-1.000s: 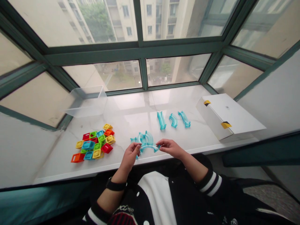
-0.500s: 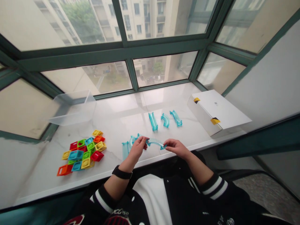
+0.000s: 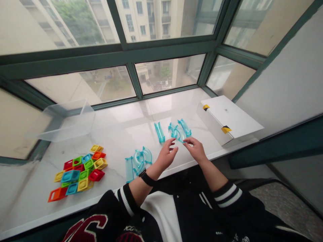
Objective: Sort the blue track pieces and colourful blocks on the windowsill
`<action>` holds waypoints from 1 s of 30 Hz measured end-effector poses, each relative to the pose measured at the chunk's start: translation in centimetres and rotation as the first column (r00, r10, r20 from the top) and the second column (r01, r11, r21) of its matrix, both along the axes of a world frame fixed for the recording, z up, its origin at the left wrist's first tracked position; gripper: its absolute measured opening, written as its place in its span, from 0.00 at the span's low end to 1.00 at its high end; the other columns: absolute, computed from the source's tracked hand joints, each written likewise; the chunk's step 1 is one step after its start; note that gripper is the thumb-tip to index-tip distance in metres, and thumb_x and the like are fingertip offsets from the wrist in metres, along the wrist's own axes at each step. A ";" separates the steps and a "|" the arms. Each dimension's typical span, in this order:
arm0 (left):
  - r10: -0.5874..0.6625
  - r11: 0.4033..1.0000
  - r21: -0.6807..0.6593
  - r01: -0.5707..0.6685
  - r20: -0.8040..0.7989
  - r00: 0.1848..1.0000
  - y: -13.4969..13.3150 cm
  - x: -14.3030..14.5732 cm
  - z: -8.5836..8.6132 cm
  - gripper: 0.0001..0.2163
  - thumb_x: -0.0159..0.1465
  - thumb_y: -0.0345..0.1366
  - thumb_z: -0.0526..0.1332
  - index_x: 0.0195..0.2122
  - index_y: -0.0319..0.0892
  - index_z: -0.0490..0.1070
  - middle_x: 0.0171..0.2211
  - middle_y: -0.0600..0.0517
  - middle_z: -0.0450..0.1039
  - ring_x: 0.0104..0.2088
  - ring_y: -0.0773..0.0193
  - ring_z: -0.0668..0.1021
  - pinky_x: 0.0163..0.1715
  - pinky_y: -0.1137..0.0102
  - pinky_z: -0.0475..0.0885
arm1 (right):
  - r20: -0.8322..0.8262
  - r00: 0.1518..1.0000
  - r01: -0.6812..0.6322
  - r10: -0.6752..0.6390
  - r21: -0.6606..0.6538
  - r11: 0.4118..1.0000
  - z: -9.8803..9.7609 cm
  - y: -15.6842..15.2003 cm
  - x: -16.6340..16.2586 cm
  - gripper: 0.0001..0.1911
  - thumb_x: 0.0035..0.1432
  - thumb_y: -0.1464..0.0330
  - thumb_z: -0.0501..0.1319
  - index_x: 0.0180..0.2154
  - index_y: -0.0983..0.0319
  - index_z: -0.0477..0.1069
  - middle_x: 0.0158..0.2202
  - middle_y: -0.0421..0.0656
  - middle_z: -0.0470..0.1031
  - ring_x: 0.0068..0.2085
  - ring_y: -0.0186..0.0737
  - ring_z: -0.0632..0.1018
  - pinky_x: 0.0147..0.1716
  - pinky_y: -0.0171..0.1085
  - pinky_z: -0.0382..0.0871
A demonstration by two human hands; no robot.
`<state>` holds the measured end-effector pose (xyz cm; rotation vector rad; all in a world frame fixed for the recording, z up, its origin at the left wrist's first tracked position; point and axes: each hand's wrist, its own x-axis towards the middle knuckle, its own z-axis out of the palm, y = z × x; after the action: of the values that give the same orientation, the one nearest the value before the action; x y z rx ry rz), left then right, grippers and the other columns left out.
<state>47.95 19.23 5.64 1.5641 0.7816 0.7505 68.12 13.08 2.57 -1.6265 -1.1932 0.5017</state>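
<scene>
My right hand (image 3: 196, 150) pinches one end of a clear blue curved track piece (image 3: 177, 134) and holds it just over the sill, beside three other blue track pieces: a straight one (image 3: 159, 132), a curved one (image 3: 172, 127) and another (image 3: 185, 126). Next to it, my left hand (image 3: 166, 155) hovers with its fingers spread and nothing in them, the fingertips close to the held piece. A small heap of blue track pieces (image 3: 137, 159) lies to the left of my left wrist.
The white marble windowsill (image 3: 118, 129) carries a cluster of coloured square blocks (image 3: 78, 171) at the left, a clear plastic bin (image 3: 66, 121) at the back left and a white cardboard box (image 3: 228, 119) at the right. Windows close off the far side.
Both hands carried the curved piece from the heap rightwards to the row of three pieces. My left hand let go and opened; the camera turned right.
</scene>
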 end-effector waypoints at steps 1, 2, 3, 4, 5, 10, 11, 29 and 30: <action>-0.015 1.000 -0.001 0.015 0.000 1.000 0.1 0.5 -0.1 0.23 0.68 0.41 0.65 0.63 0.47 0.69 0.64 0.39 0.68 0.59 0.49 0.76 0.53 0.56 0.77 | 0.039 0.999 0.006 -0.006 0.012 1.000 0.1 0.4 -0.1 0.10 0.62 0.59 0.67 0.40 0.57 0.82 0.41 0.46 0.83 0.43 0.48 0.81 0.49 0.48 0.76; -0.025 1.000 -0.007 0.025 0.001 1.000 0.2 1.0 -0.3 0.24 0.67 0.41 0.66 0.64 0.47 0.68 0.65 0.39 0.67 0.60 0.48 0.76 0.54 0.55 0.77 | 0.074 0.997 0.011 -0.012 0.021 1.000 0.3 0.8 -0.2 0.10 0.62 0.60 0.66 0.40 0.57 0.81 0.41 0.45 0.83 0.43 0.48 0.81 0.48 0.47 0.76; -0.029 0.999 -0.016 0.029 0.003 1.000 0.4 1.3 -0.6 0.25 0.67 0.41 0.66 0.65 0.47 0.67 0.65 0.38 0.66 0.60 0.48 0.75 0.54 0.54 0.77 | 0.105 0.994 0.014 -0.017 0.025 1.000 0.3 1.2 -0.3 0.09 0.63 0.61 0.65 0.40 0.57 0.81 0.40 0.45 0.83 0.42 0.47 0.81 0.47 0.47 0.76; -0.029 0.999 -0.029 0.029 0.006 1.000 0.6 1.7 -0.9 0.26 0.67 0.41 0.67 0.66 0.47 0.67 0.66 0.38 0.65 0.60 0.47 0.75 0.55 0.53 0.76 | 0.131 0.991 0.016 -0.019 0.025 1.000 0.3 1.7 -0.4 0.09 0.63 0.61 0.64 0.40 0.57 0.81 0.40 0.45 0.82 0.41 0.47 0.80 0.46 0.46 0.76; -0.026 0.999 -0.044 0.027 0.010 1.000 0.8 1.9 -1.3 0.27 0.66 0.42 0.67 0.66 0.47 0.66 0.67 0.38 0.65 0.61 0.47 0.75 0.55 0.53 0.77 | 0.154 0.988 0.017 -0.020 0.021 1.000 0.3 2.1 -0.4 0.08 0.63 0.62 0.64 0.40 0.57 0.81 0.39 0.45 0.82 0.40 0.46 0.80 0.45 0.46 0.76; 0.008 0.990 -0.138 -0.008 0.000 1.000 2.1 3.0 -3.1 0.33 0.65 0.41 0.69 0.70 0.47 0.62 0.71 0.38 0.60 0.61 0.45 0.75 0.55 0.51 0.77 | 0.239 0.971 0.014 -0.009 -0.021 1.000 -0.1 4.3 -0.3 0.07 0.62 0.67 0.62 0.40 0.57 0.80 0.38 0.44 0.81 0.38 0.44 0.79 0.45 0.44 0.75; 0.018 0.988 -0.155 -0.019 -0.008 1.000 2.2 3.1 -3.3 0.34 0.64 0.40 0.69 0.70 0.47 0.61 0.71 0.38 0.59 0.61 0.44 0.75 0.56 0.51 0.76 | 0.250 0.968 0.014 -0.005 -0.034 0.999 -0.1 4.7 -0.2 0.07 0.62 0.68 0.62 0.40 0.57 0.80 0.38 0.44 0.81 0.37 0.44 0.79 0.44 0.44 0.75; 0.075 0.966 -0.247 -0.082 -0.038 0.996 3.4 4.3 -4.9 0.40 0.63 0.36 0.68 0.74 0.50 0.54 0.74 0.41 0.56 0.64 0.45 0.74 0.61 0.49 0.72 | 0.288 0.956 -0.009 0.050 -0.142 0.990 -2.4 8.2 -0.3 0.08 0.61 0.73 0.63 0.40 0.59 0.79 0.42 0.44 0.81 0.38 0.42 0.79 0.48 0.44 0.72; 0.074 0.966 -0.247 -0.081 -0.039 0.996 3.5 4.4 -5.0 0.40 0.63 0.36 0.68 0.75 0.50 0.53 0.74 0.41 0.56 0.64 0.45 0.74 0.61 0.49 0.72 | 0.287 0.957 -0.009 0.049 -0.141 0.990 -2.5 8.2 -0.3 0.08 0.61 0.73 0.63 0.40 0.59 0.79 0.42 0.44 0.81 0.38 0.42 0.79 0.48 0.44 0.72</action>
<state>52.34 22.69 0.69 1.3281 0.9267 0.6594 67.87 21.30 0.09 -1.8500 -1.4267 0.3787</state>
